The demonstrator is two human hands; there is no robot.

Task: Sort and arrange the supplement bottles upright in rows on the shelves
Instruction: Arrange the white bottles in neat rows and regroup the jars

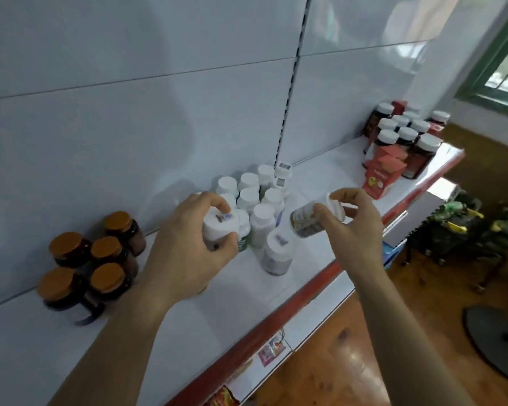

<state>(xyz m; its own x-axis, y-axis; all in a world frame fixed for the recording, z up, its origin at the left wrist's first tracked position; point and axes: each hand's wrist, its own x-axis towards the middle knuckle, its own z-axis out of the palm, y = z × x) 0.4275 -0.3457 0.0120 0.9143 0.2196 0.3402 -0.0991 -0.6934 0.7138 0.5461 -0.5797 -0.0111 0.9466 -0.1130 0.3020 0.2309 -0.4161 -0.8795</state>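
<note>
On the white shelf (206, 326) stands a cluster of white-capped white supplement bottles (254, 200). My left hand (188, 247) grips one white bottle (219, 230) from above at the cluster's left edge. My right hand (349, 227) holds a brown-labelled bottle with a white cap (308, 221), tilted on its side in the air just right of the cluster. One larger white bottle (277, 253) stands alone in front of the cluster.
Several dark jars with orange lids (91, 262) stand at the left. Dark bottles with white caps (405, 133) and red boxes (383, 171) fill the shelf's right end. A red strip (299, 306) edges the shelf front. Below are lower shelves and a wooden floor.
</note>
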